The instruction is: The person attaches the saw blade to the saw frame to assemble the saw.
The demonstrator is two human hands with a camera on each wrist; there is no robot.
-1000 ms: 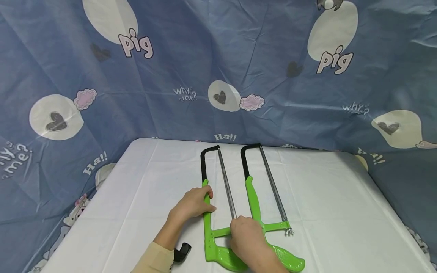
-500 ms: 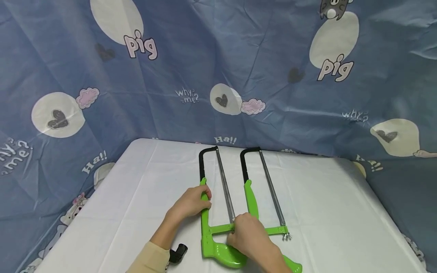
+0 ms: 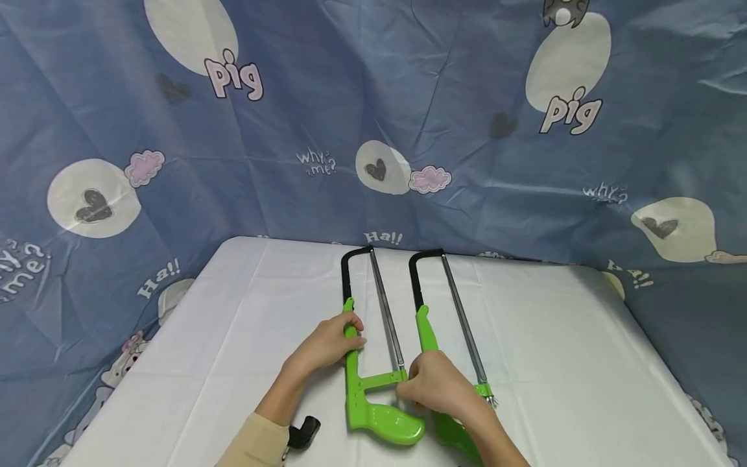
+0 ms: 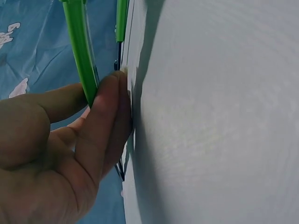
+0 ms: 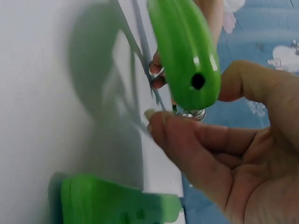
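Observation:
Two hacksaws with green handles and black front bows lie side by side. My left hand [image 3: 327, 344] grips the green spine of the left hacksaw [image 3: 393, 425]; the left wrist view shows that spine [image 4: 79, 46] between thumb and fingers. Curled at the near end of its blade [image 3: 386, 308] is my right hand [image 3: 440, 383]. In the right wrist view a silver wing nut [image 5: 200, 114] shows between thumb and forefinger, with the thumb tip hidden behind the handle [image 5: 187, 51]. My right forearm partly covers the right hacksaw [image 3: 428, 331].
The saws are on a white-covered table [image 3: 560, 363]. A black hooked piece [image 3: 305, 432] sits beside my left sleeve. Behind the table hangs a blue printed cloth [image 3: 292, 117]. The right hacksaw's wing nut [image 3: 491, 401] points toward the near side.
My right hand has shifted right, uncovering the end of the left hacksaw's green crossbar. That saw's handle sits slightly farther away. My left hand keeps its grip on the spine.

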